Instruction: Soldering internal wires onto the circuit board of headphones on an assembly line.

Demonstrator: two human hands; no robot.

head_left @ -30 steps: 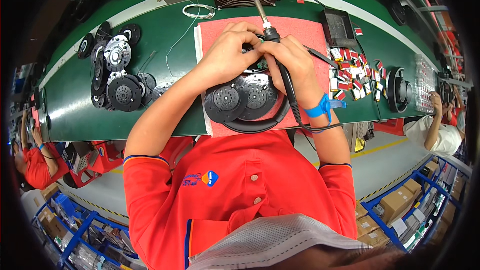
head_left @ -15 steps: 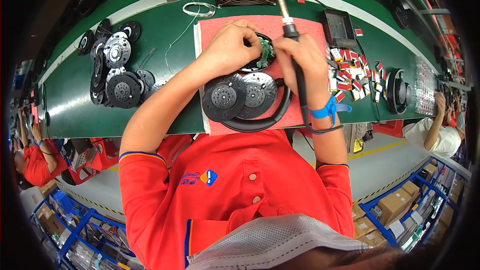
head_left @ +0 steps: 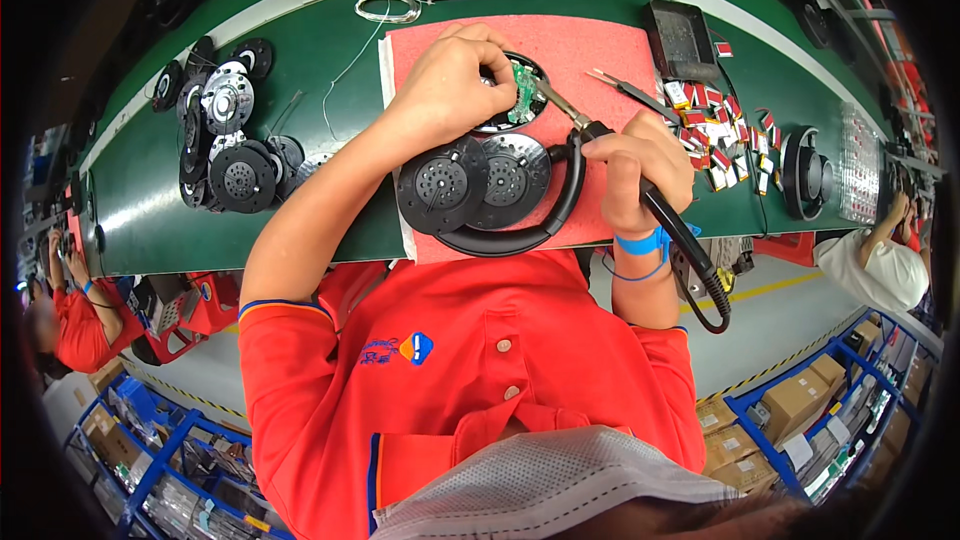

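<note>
Far L on the green bench [head_left: 140, 220] sits a pile of round plates [head_left: 243, 179], blk & silver, then a loop of thin wire [head_left: 390, 21] twd the back. On the pink mat [head_left: 600, 40], two more plates [head_left: 441, 185] overlap nr the person, w/ a curved blk headband [head_left: 573, 195] round their R side. Just behind is the L hand [head_left: 455, 80], fingers bent, thumb at the L side of a round blk cup [head_left: 535, 114]; can't tell if it's pinching rim or wire. Cup's mid-mat, grn circuit bd [head_left: 523, 90] exposed inside. Soldering iron [head_left: 595, 128] comes in from the R, tip at the bd's R edge, contact unclear; R hand [head_left: 650, 165] is wrapped round its handle. I'd say approx. midway: bd's in the cup, soldering looks under way, but cup's uncovered & both mat plates lie loose. Further R: tweezers [head_left: 645, 100], a blk tray [head_left: 683, 70], a heap of small red-&-white packs [head_left: 715, 135], prob. batteries, & another blk headset [head_left: 800, 175].
</note>
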